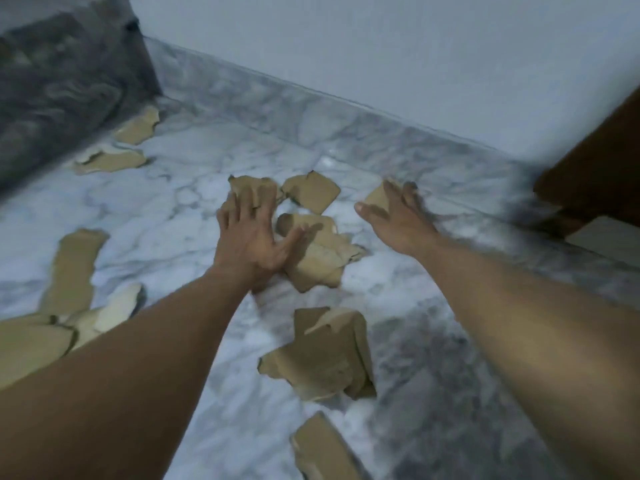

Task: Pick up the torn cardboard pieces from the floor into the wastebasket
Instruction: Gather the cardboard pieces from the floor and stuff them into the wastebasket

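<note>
Several torn brown cardboard pieces lie scattered on the white marble floor [180,216]. My left hand [251,237] is spread open, fingers over a piece [242,187] at the middle, its thumb by a crumpled piece [322,258]. My right hand [394,216] is open with fingers apart, resting on a small square piece [375,197] near the skirting. Another square piece [311,192] lies between the hands. More pieces lie nearer me [325,355], at the bottom [322,448], at the left [74,268] and far left [114,159]. No wastebasket is in view.
A dark marbled block [62,84] stands at the far left corner. A marble skirting [346,126] runs along the pale wall. A dark brown wooden piece of furniture [599,174] juts in at the right.
</note>
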`<state>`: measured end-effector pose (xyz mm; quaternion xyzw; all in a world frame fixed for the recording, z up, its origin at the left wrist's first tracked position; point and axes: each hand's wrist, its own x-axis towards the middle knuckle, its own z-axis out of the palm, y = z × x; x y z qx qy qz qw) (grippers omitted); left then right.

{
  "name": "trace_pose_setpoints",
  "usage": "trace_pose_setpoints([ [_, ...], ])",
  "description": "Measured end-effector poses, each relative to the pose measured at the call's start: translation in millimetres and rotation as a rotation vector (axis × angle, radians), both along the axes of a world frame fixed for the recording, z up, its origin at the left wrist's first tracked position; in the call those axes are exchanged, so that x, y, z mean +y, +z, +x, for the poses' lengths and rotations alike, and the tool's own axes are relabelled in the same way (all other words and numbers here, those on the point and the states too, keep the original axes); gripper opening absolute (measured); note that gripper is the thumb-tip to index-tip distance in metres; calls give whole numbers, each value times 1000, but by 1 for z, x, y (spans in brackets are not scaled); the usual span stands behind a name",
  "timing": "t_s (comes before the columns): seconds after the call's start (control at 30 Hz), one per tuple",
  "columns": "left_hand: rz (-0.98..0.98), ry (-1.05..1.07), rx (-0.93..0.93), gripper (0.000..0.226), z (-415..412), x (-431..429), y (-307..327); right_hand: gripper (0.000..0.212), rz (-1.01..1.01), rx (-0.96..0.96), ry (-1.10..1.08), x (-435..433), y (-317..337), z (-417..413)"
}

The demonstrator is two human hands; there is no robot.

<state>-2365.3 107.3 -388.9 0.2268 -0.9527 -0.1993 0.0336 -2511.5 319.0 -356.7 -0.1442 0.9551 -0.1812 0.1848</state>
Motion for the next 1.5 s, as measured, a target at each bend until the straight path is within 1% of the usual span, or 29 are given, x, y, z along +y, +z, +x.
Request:
trace_pose_setpoints([
  [0.07,-58,-60,-103,96,-17,-13,-10,87,90,-14,74,-19,-9,-5],
  [0.13,-120,-100,-164,89,-20,-21,-18,83,125,-10,167,-37,-14,-4],
  [0.2,-161,-133,-134,79,-13,-21,-23,79,152,-19,264,-50,-12,4],
  [0.27,-156,-146,-76,67,-2,-19,-28,75,187,-34,342,-53,-9,12],
  [0.33,-162,-155,-53,63,12,-18,-37,73,179,-55,394,-46,-6,24],
  [0.4,-174,-186,-70,62,28,-17,-47,74,149,-97,427,-35,-2,40],
  [0.5,-138,-219,-128,65,52,-11,-49,89,167,-202,461,-15,12,72],
  [0.6,-159,-245,-189,79,79,1,-40,110,206,-273,468,6,28,112],
  [0.63,-148,-236,-201,79,91,8,-36,117,230,-277,486,13,29,128],
  [0.7,-102,-206,-191,74,111,21,-31,125,297,-242,525,27,20,159],
  [0.77,-96,-200,-158,74,124,32,-26,124,356,-158,546,37,6,181],
  [0.8,-106,-197,-134,73,127,37,-23,122,347,-119,523,40,1,187],
  [0.83,-109,-189,-111,69,131,43,-20,118,309,-80,494,44,-3,193],
  [0.9,-111,-172,-65,58,143,56,-14,106,202,76,476,49,-7,204],
  [0.93,-106,-155,-39,54,153,62,-11,100,145,154,474,50,-9,213],
  [0.97,-102,-131,-12,53,166,70,-7,97,90,191,453,53,-11,224],
  [1.03,-92,-84,35,59,190,82,-4,101,7,155,299,62,-19,247],
  [1.07,-77,-78,40,70,198,84,0,105,-6,95,189,66,-22,255],
  [1.1,-43,-94,23,85,202,84,1,108,5,36,104,68,-26,257],
  [1.13,-4,-121,-24,102,203,85,2,108,37,4,64,69,-29,256],
  [1.2,36,-169,-130,129,204,86,1,103,88,10,66,61,-33,239],
  [1.27,-20,-249,-166,144,201,90,-3,97,91,47,104,48,-33,212],
  [1.3,-62,-290,-165,147,201,91,-6,95,70,59,124,39,-31,199],
  [1.37,-88,-317,-129,145,201,90,-12,90,36,42,191,21,-28,180],
  [1.43,-48,-294,-93,138,199,88,-16,77,66,4,274,7,-28,169],
  [1.5,21,-267,-60,130,197,89,-19,65,101,-18,294,3,-29,164],
])
